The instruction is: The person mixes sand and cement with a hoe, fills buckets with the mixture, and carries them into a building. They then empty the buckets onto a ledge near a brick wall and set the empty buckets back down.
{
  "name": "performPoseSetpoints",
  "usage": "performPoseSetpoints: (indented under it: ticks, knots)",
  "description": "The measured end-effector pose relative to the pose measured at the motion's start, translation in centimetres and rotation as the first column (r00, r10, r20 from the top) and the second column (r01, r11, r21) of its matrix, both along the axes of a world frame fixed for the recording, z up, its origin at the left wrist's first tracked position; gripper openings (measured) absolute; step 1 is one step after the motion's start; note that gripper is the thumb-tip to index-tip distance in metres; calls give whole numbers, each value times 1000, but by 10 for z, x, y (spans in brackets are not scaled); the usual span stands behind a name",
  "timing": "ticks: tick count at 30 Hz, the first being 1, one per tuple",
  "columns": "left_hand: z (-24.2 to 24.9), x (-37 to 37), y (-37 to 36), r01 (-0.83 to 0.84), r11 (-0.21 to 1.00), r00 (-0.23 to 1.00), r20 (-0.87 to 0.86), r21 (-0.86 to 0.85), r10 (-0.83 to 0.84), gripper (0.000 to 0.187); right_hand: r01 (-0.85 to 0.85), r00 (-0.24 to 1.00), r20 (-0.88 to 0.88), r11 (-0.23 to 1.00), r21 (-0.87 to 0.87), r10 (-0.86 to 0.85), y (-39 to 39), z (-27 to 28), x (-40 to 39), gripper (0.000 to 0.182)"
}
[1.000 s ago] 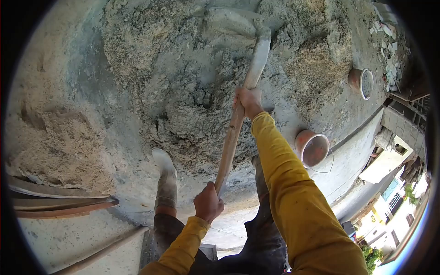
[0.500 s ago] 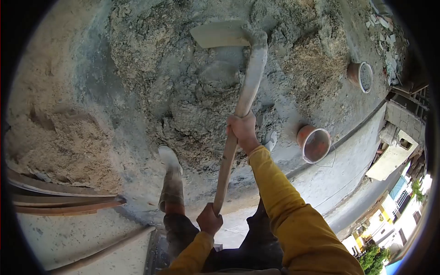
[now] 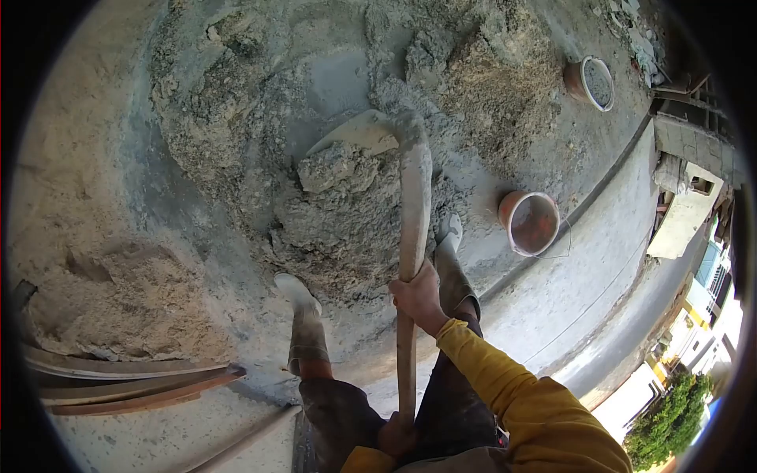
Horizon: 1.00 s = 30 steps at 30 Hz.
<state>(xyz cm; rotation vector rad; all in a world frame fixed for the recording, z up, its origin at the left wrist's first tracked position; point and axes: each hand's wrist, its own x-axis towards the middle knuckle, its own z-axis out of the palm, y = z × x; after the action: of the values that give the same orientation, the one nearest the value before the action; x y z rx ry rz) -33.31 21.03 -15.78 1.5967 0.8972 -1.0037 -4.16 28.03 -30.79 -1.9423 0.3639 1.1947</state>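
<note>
A long-handled hoe (image 3: 415, 197) runs up the middle of the head view. Its blade (image 3: 359, 132) is partly sunk in the wet grey mortar mix (image 3: 347, 209), with a lump of mix against its near side. My right hand (image 3: 419, 296) is wrapped round the middle of the wooden handle. Close to my body, my left hand (image 3: 397, 436) grips the handle's lower end, in shadow against my dark trousers. Both my boots stand at the near edge of the mix.
An orange bucket (image 3: 505, 211) with a wire handle stands to the right, by a low ledge. Another bucket (image 3: 572, 80), holding grey material, is farther back. A sand pile (image 3: 126, 303) and wooden boards (image 3: 142, 390) lie at left. Broken rubble (image 3: 643, 39) sits at far right.
The hoe has come down and toward me, and its blade has gone into the mix. Both hands moved nearer my body with the handle, which now stands more upright in view.
</note>
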Motion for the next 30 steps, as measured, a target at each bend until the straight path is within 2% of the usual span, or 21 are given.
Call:
performPoseSetpoints:
  ticks: [2, 5, 6, 7, 8, 9, 10, 11, 12, 14, 15, 16, 17, 18, 20, 22, 23, 25, 27, 28, 30]
  knots:
    - [-26, 23, 24, -124, 981, 989, -64, 152, 135, 32, 209, 978, 10, 977, 50, -210, 4, -3, 35, 29]
    - [-111, 79, 108, -27, 938, 989, 146, 345, -26, 31, 363, 925, 72, 923, 130, -374, 45, -53, 107, 14]
    - [-120, 100, 134, 20, 935, 987, 140, 353, -75, 32, 383, 911, 94, 910, 161, -401, 55, -73, 120, 12]
    - [-116, 112, 155, 72, 929, 983, 133, 362, -128, 33, 389, 908, 96, 906, 165, -407, 58, -86, 116, 12]
    - [-103, 108, 163, 79, 927, 982, 133, 367, -137, 33, 411, 910, 22, 907, 91, -414, 63, -99, 110, 10]
    - [-86, 99, 167, 144, 935, 985, 48, 325, -168, 32, 427, 903, -57, 904, 15, -426, 68, -109, 100, 8]
    - [-68, 90, 171, 206, 938, 978, -34, 278, -205, 32, 474, 873, -120, 881, -13, -472, 70, -106, 78, 8]
    - [-46, 77, 173, 206, 927, 978, -52, 314, -200, 32, 519, 836, -182, 854, -45, -518, 68, -100, 46, 10]
    - [-23, 57, 173, 209, 914, 978, -74, 347, -195, 32, 489, 848, -195, 870, -68, -492, 66, -103, 13, 13]
    - [10, 5, 176, 242, 883, 969, -142, 402, -200, 28, 550, 817, -196, 835, -21, -543, 67, -67, -41, 12]
    - [26, -20, 177, 285, 875, 953, -218, 391, -213, 30, 529, 824, -268, 848, 46, -499, 60, -48, -62, 13]
    - [40, -41, 175, 324, 869, 930, -297, 375, -218, 33, 594, 767, -307, 804, 9, -563, 57, -23, -76, 13]
    - [61, -48, 173, 365, 867, 898, -373, 340, -233, 30, 570, 740, -446, 822, 16, -504, 46, -5, -89, 12]
    - [76, -52, 175, 411, 862, 860, -440, 295, -260, 28, 580, 716, -485, 815, 12, -503, 35, 13, -103, 11]
    - [81, -46, 183, 457, 843, 848, -424, 283, -318, 27, 605, 691, -499, 796, 3, -523, 21, 23, -97, 10]
    - [68, -23, 186, 471, 837, 835, -444, 277, -323, 23, 759, 569, -465, 650, -19, -678, 5, 25, -81, 8]
    - [36, -34, 194, 469, 803, 878, -294, 367, -378, 22, 816, 523, -441, 578, 11, -729, -4, 15, -59, 7]
    - [-27, 16, 210, 407, 739, 845, 86, 537, -527, 20, 849, 525, -322, 512, 130, -788, -25, -32, -12, 7]
    - [-75, 95, 226, 481, 693, 769, 120, 537, -627, 23, 867, 499, -246, 481, 130, -831, -42, -89, 40, 8]
    - [-89, 128, 235, 472, 687, 737, 179, 552, -651, 24, 886, 462, -249, 454, 94, -851, -41, -92, 67, 8]
    - [-87, 148, 255, 449, 698, 729, 223, 558, -647, 24, 898, 435, -264, 437, 53, -861, -31, -110, 84, 7]
